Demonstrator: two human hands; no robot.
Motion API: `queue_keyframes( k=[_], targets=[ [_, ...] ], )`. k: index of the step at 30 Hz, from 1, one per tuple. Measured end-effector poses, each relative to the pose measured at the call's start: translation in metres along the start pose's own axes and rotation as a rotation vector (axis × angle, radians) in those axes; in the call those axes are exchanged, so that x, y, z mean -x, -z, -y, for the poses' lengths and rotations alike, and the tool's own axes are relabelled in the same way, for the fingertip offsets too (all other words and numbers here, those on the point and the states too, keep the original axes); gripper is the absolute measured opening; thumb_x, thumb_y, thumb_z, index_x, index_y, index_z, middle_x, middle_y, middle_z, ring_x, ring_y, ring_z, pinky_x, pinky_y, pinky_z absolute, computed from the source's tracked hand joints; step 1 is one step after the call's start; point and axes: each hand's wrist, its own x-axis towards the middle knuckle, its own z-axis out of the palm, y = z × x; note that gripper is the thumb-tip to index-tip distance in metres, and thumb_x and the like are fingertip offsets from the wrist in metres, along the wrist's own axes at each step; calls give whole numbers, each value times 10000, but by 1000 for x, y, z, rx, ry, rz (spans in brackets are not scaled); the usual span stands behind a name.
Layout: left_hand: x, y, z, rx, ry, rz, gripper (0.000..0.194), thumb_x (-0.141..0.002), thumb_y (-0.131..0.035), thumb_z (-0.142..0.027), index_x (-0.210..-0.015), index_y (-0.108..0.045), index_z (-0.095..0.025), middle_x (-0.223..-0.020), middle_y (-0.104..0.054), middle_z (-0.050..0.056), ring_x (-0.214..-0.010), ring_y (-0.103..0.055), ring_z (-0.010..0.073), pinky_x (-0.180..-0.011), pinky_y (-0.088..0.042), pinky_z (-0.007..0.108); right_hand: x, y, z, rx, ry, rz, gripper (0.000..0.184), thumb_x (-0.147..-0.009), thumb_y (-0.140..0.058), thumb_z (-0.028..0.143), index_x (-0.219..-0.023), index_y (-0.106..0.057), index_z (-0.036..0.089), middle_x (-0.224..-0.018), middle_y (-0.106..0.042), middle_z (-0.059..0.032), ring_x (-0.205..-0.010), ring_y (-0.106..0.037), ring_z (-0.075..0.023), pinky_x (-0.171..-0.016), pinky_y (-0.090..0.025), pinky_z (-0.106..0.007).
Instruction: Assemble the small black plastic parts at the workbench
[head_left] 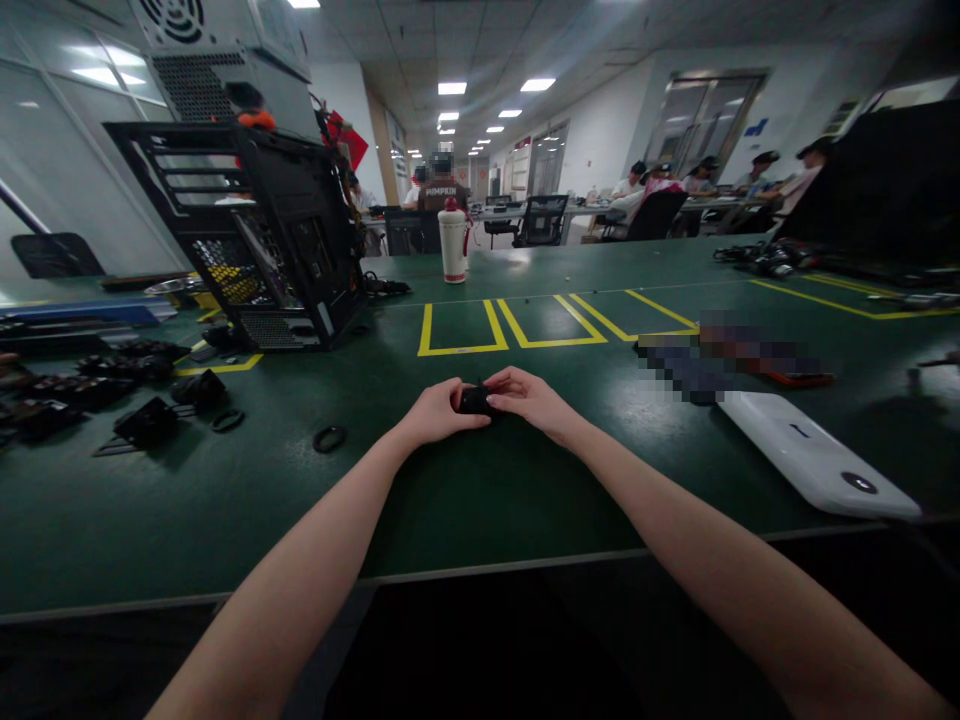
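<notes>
Both my hands meet over the green table, near the middle of the view. Between them is a small black object [474,401], too dark and partly covered for its kind to show. My left hand [436,412] is closed round its left side, thumb towards me. At its right side, the thumb and fingers of my right hand [526,402] pinch it. A black ring [328,438] lies flat to the left of my hands. Farther left are a second black ring [227,421] and a black block-like part [147,422].
An open black computer case [300,240] stands back left. A white tumbler [453,243] stands behind the yellow tape outlines [463,351]. On the right lie a white oblong device [817,450] and blurred phone-like items [765,355]. Black parts [52,400] crowd the left. People sit far behind.
</notes>
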Motion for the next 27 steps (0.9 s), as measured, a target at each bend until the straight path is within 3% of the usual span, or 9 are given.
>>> queue_keyframes(
  k=[7,15,22,27],
  targets=[
    [0,1,-3,-7,10,-4,403,-518,-647,-439,-581,-346,-179,-813,-598,4,-667,-513,143,-555,-346,251,1,0,1,-100,-63,54,402,-624,-617,127,-998,-488,199,-1066,-518,-40,-956,-522,-143,-858,-413,-353],
    [0,1,-1,-11,44,10,407,-511,-646,-458,-599,-360,-181,-791,-585,2,-661,-516,148,-562,-371,264,0,0,1,-29,-11,-4,224,-691,-564,226,-909,-548,175,-904,-588,-32,-833,-551,-130,-822,-415,-359],
    [-1,0,1,34,41,18,412,-506,-655,-444,-595,-352,-180,-860,-594,7,-713,-535,157,-581,-384,266,0,1,-1,-114,-40,15,251,-651,-599,175,-895,-541,185,-921,-590,-20,-869,-560,-132,-836,-419,-343],
    [-1,0,0,6,47,0,419,-499,-650,-470,-591,-364,-178,-762,-580,-4,-659,-518,144,-551,-368,253,-1,-1,-2,-90,-66,-13,323,-663,-594,193,-980,-532,182,-1034,-558,-49,-920,-543,-134,-870,-404,-329]
  ],
)
